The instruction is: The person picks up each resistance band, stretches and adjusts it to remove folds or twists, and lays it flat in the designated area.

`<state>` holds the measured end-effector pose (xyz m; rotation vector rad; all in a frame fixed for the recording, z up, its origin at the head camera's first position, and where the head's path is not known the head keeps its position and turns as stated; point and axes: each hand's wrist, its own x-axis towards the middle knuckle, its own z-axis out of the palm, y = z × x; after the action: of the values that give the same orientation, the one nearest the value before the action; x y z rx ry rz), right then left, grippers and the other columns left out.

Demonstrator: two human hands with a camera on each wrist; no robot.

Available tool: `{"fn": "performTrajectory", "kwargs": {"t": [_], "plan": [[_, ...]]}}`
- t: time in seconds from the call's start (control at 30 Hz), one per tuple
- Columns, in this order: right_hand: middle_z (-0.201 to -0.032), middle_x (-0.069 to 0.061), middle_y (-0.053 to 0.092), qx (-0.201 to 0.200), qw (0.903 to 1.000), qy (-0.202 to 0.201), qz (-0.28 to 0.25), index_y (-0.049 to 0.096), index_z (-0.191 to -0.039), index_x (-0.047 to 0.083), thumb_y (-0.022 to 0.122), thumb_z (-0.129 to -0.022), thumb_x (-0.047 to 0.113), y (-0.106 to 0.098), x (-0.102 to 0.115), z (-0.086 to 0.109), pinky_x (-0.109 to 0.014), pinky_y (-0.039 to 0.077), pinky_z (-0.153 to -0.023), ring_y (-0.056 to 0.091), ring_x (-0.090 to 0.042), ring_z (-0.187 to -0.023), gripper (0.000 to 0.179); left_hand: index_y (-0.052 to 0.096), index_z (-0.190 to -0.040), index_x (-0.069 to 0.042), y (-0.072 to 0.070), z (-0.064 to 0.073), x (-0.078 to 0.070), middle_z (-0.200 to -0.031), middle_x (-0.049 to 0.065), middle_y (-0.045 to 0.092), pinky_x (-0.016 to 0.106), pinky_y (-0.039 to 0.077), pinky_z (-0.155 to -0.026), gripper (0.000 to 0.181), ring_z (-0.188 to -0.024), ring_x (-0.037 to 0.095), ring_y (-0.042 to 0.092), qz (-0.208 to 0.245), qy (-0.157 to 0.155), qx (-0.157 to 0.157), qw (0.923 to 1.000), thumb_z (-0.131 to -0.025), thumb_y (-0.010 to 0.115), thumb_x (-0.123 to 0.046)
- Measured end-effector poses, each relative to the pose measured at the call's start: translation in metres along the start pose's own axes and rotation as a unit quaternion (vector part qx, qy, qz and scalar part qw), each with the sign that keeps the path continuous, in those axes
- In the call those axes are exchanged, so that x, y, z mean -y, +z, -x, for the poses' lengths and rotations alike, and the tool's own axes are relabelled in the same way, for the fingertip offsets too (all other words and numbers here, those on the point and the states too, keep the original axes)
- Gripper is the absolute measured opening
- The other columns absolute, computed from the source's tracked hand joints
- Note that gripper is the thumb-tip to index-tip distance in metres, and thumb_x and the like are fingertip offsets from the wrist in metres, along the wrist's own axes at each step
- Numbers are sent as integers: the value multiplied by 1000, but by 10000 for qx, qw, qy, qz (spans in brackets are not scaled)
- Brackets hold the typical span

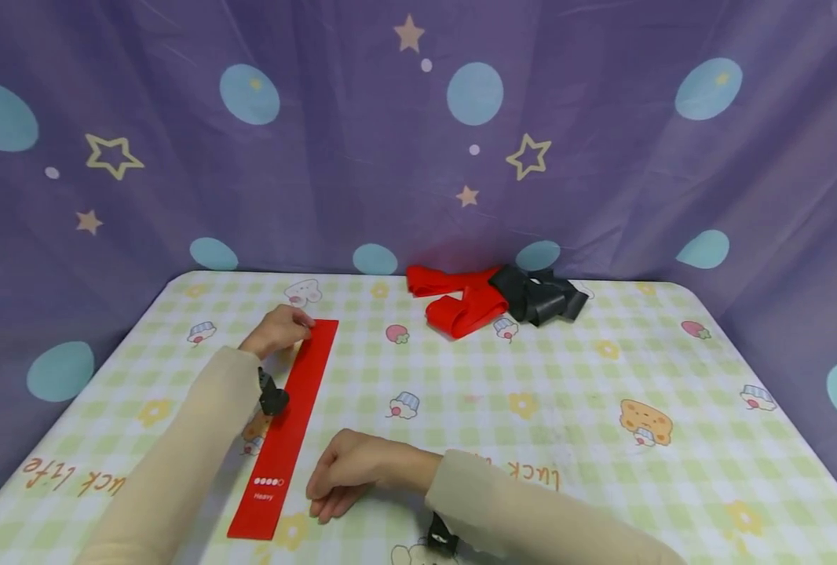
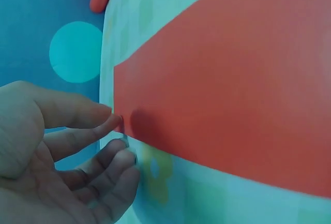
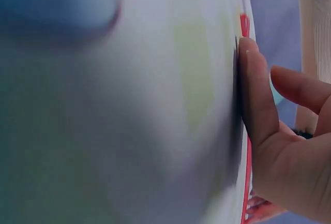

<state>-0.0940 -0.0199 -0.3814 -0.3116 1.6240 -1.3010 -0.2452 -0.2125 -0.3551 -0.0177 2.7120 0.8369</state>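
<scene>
A flat red resistance band [image 1: 294, 420], printed "Heavy" with a row of dots near its close end, lies lengthwise on the left of the table. At its far left corner is my left hand [image 1: 279, 328]; in the left wrist view the thumb and forefinger tips meet that corner, the other fingers loosely bent. Whether they pinch it is hard to see, and the band [image 2: 222, 84] stays flat. My right hand [image 1: 348, 473] is just right of the band's near end, low over the cloth, fingers loosely bent downward. Nothing shows in it in the right wrist view.
At the table's back edge lie a looped red band [image 1: 468, 310] and a bundled black band [image 1: 542, 298], touching each other. A checked, patterned cloth [image 1: 574, 377] covers the table. Behind it hangs a purple curtain [image 1: 362, 157].
</scene>
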Motion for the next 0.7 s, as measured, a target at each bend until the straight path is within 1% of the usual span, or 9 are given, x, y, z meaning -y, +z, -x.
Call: {"fn": "performTrajectory", "kwargs": {"t": [0.07,0.17,0.3,0.43,0.53,0.63,0.7], "plan": [[-86,-22,72,-92,9999,-13,-42,71,-91,-6,59,-90,1,-6,-1,2,-30,58,-61,63,-10,-56,14,57,-121,8,2,1,-3,-123,26,55,45,45,-94,38,-102,34,53,-64,60,-37,10000,-89,50,-12],[-83,-20,72,-195,9998,-33,17,70,-90,-5,58,-90,-1,-13,-1,6,-31,58,-63,63,-10,-57,13,56,-122,9,4,2,-7,-126,28,55,50,42,-100,40,-109,37,53,-161,177,-122,9996,-90,49,-14],[-76,-15,71,-426,9990,-117,120,69,-89,-5,58,-89,-2,-25,-1,10,-29,58,-59,62,-11,-55,12,56,-123,9,8,2,-12,-125,28,56,50,43,-99,40,-108,37,53,-186,204,-138,9995,-91,47,-15],[-75,-16,71,-733,9969,-224,201,70,-88,-5,59,-87,-4,-39,-1,14,-28,57,-57,62,-11,-55,11,54,-124,9,10,3,-18,-124,27,56,49,44,-98,41,-107,36,54,-127,179,-135,9997,-91,46,-16],[-76,-17,71,-902,9950,-288,304,70,-89,-6,59,-87,-4,-51,0,18,-28,57,-58,62,-12,-55,11,57,-120,10,12,2,-21,-122,28,58,47,46,-96,39,-105,36,56,-156,393,-269,9987,-90,48,-14],[-74,-14,70,-1043,9936,-296,326,69,-92,-8,59,-87,-4,-66,2,21,-28,57,-60,63,-12,-56,12,60,-115,10,15,0,-25,-119,28,59,46,47,-92,36,-102,37,57,-169,618,-404,9971,-87,49,-12],[-71,-11,68,-1197,9918,-266,352,68,-94,-8,58,-88,-4,-78,4,23,-28,57,-61,63,-12,-57,12,61,-113,9,17,-2,-28,-119,28,58,46,47,-91,35,-101,37,56,-124,681,-422,9967,-87,48,-11]]}}
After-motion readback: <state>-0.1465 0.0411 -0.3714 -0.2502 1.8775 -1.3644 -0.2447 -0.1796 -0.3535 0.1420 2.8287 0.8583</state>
